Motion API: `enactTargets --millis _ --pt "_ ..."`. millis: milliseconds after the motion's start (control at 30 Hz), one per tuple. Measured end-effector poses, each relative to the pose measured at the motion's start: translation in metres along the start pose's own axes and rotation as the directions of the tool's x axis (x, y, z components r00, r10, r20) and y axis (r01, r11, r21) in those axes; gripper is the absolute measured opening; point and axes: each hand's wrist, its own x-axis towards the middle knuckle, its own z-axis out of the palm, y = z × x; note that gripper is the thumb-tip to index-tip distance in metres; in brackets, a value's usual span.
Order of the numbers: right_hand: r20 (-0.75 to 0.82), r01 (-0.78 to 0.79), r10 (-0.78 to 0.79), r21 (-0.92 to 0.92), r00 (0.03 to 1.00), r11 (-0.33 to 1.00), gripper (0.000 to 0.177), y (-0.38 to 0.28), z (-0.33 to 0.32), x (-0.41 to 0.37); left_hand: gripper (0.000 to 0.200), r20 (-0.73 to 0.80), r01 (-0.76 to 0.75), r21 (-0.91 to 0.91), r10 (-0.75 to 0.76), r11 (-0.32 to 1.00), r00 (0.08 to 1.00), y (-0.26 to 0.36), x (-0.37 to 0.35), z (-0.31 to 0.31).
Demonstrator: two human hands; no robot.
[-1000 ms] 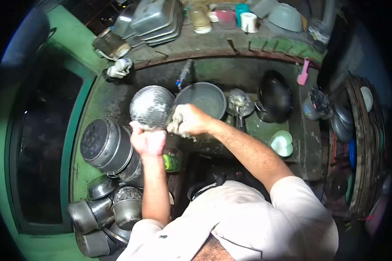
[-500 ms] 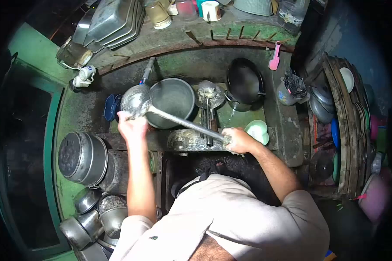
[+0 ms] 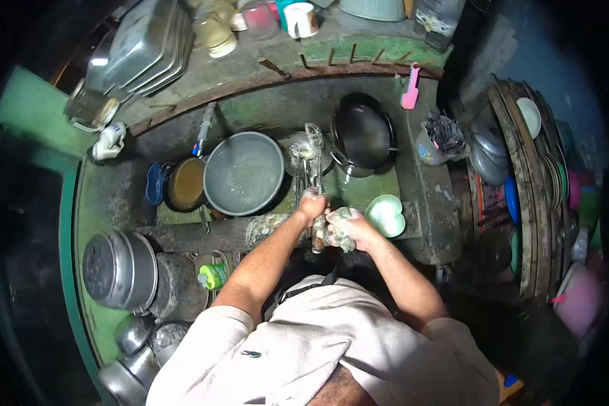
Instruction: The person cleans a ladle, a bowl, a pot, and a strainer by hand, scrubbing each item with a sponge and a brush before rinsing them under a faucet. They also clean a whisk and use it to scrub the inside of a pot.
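Observation:
My left hand (image 3: 311,204) is closed around a long-handled utensil with a brown grip (image 3: 318,241) at its near end. The utensil's far end is too blurred for me to tell its kind. Bunched in my closed right hand (image 3: 360,229) is a pale, foamy scrubbing pad (image 3: 342,233), pressed close beside the handle. Just right of that hand, a light green bowl (image 3: 386,215) contains whitish stuff. Beyond my hands, more metal utensils (image 3: 296,150) lie on the green ledge. A grey basin (image 3: 243,172) of water stands to their left.
A black wok (image 3: 363,132) leans at the back. Left of the basin sits a pan (image 3: 185,185) with brown contents. Large pots (image 3: 120,267) are stacked at left, near a green bottle (image 3: 212,276). A wooden rack (image 3: 531,196) with dishes stands at right.
The big ladle has left my hands. My left hand has moved right and now grips another long-handled utensil. My right hand has shifted slightly left with the pad.

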Motion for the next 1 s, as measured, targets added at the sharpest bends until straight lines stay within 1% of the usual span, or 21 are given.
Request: enactTargets --millis 67,100,133,200,267,300,333,367,400,467,500,567,600,667,733,800,833,867,933,967,1000 --pt "-0.285 -0.006 -0.031 -0.127 0.958 0.992 0.024 -0.013 -0.003 -0.024 0.035 -0.010 0.035 0.324 -0.033 0.945 0.999 0.008 0.001 -0.019" --pt "-0.325 0.068 -0.139 -0.223 0.935 0.972 0.027 -0.011 -0.014 -0.034 0.041 -0.043 0.001 0.600 0.030 0.800 0.999 -0.011 0.023 -0.033" --pt "-0.539 0.057 -0.260 -0.365 0.801 0.929 0.030 -0.007 -0.022 -0.035 0.045 -0.059 -0.186 0.693 0.312 0.696 0.948 -0.016 0.021 -0.039" --pt "-0.629 0.137 -0.321 -0.323 0.708 0.936 0.041 0.015 -0.070 -0.034 0.042 0.023 -0.101 0.688 0.118 0.718 0.993 -0.015 0.033 -0.055" --pt "-0.665 -0.108 -0.518 -0.664 0.538 0.740 0.051 0.030 -0.109 -0.033 0.042 0.037 -0.080 0.695 0.076 0.715 0.996 -0.018 0.041 -0.061" --pt "-0.678 -0.117 -0.520 -0.659 0.519 0.743 0.051 0.024 -0.104 -0.031 0.043 0.069 -0.146 0.806 0.155 0.574 0.986 -0.021 0.047 -0.063" --pt "-0.669 -0.267 -0.555 -0.724 0.495 0.636 0.056 0.018 -0.100 -0.029 0.043 0.090 -0.164 0.803 0.155 0.573 0.984 -0.026 0.051 -0.065" --pt "-0.656 -0.414 -0.585 -0.755 0.478 0.508 0.061 0.015 -0.095 -0.030 0.043 0.046 -0.122 0.753 0.133 0.646 0.990 -0.032 0.053 -0.067" --pt "-0.664 -0.425 -0.586 -0.747 0.464 0.511 0.061 0.015 -0.094 -0.029 0.042 0.000 -0.078 0.694 0.108 0.716 0.994 -0.030 0.050 -0.066" --pt "-0.551 -0.440 -0.555 -0.834 0.623 0.332 0.045 0.010 -0.100 -0.025 0.044 0.047 -0.172 0.625 0.184 0.762 0.982 -0.051 0.068 -0.075" --pt "-0.568 -0.461 -0.527 -0.822 0.632 0.334 0.043 -0.035 -0.043 -0.044 0.046 0.045 -0.244 0.553 0.263 0.797 0.964 -0.048 0.060 -0.076" --pt "-0.511 -0.382 -0.576 -0.860 0.638 0.339 0.043 -0.054 -0.058 -0.035 0.056 0.092 -0.450 0.504 0.472 0.737 0.877 -0.082 0.073 -0.086" --pt "-0.450 -0.292 -0.630 -0.892 0.633 0.344 0.043 -0.066 -0.068 -0.026 0.053 0.117 -0.180 0.664 0.137 0.726 0.984 -0.022 0.030 -0.087" --pt "-0.416 -0.273 -0.671 -0.909 0.613 0.314 0.042 -0.090 -0.089 0.006 0.049 0.364 -0.478 0.683 0.311 0.552 0.878 -0.059 0.037 -0.103" --pt "-0.295 -0.194 -0.772 -0.955 0.563 0.223 0.045 -0.119 -0.111 0.039 0.045 0.372 -0.491 0.564 0.327 0.664 0.869 -0.070 0.020 -0.109" --pt "-0.140 -0.176 -0.739 -0.984 0.659 0.029 0.049 -0.139 -0.149 0.078 0.041 0.164 -0.257 0.547 0.199 0.797 0.966 -0.056 -0.015 -0.106" --pt "-0.088 -0.216 -0.718 -0.972 0.690 -0.089 0.049 -0.146 -0.160 0.094 0.042 0.118 -0.129 0.400 0.088 0.908 0.989 -0.069 -0.020 -0.113" --pt "-0.134 -0.277 -0.645 -0.953 0.752 -0.125 0.048 -0.154 -0.171 0.108 0.042 0.030 -0.121 0.383 0.118 0.916 0.993 -0.082 -0.028 -0.120" --pt "-0.167 -0.323 -0.559 -0.927 0.812 -0.192 0.048 -0.154 -0.193 0.128 0.041 -0.143 0.105 0.125 -0.087 0.987 0.986 -0.047 -0.066 -0.110" --pt "-0.186 -0.291 -0.471 -0.943 0.862 -0.161 0.045 -0.156 -0.200 0.135 0.036 -0.188 -0.025 0.152 0.054 0.988 0.981 -0.077 -0.069 -0.124" --pt "-0.176 -0.277 -0.464 -0.948 0.868 -0.158 0.045 -0.154 -0.203 0.139 0.029 -0.232 0.044 -0.084 -0.063 0.995 0.971 -0.112 -0.069 -0.139"
